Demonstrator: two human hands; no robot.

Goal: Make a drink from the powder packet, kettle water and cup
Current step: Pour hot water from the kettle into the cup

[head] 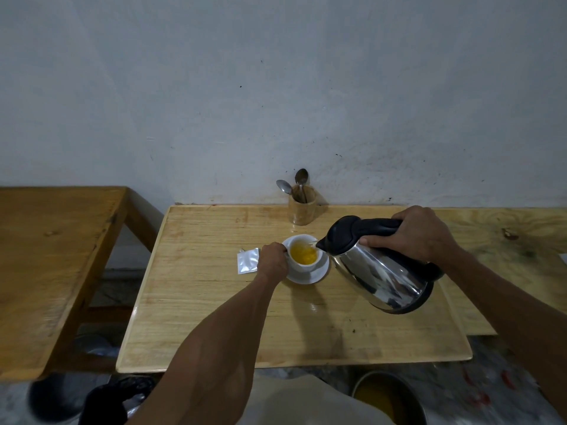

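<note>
A white cup (306, 264) stands on a white saucer (319, 274) near the middle of the wooden table (214, 317). Yellow-orange liquid fills its lower part. My left hand (272, 261) grips the cup at its left side, by the handle. My right hand (414, 233) holds the black handle of a steel kettle (380, 271), tilted left with its spout over the cup's rim. A thin stream of water runs into the cup. The silver powder packet (247, 261) lies flat on the table, just left of my left hand.
A wooden holder (302, 210) with two spoons (300, 180) stands at the back by the wall. Another wooden table (52, 256) is on the left, a third surface (521, 240) on the right. A round metal pot (389, 397) sits on the floor below.
</note>
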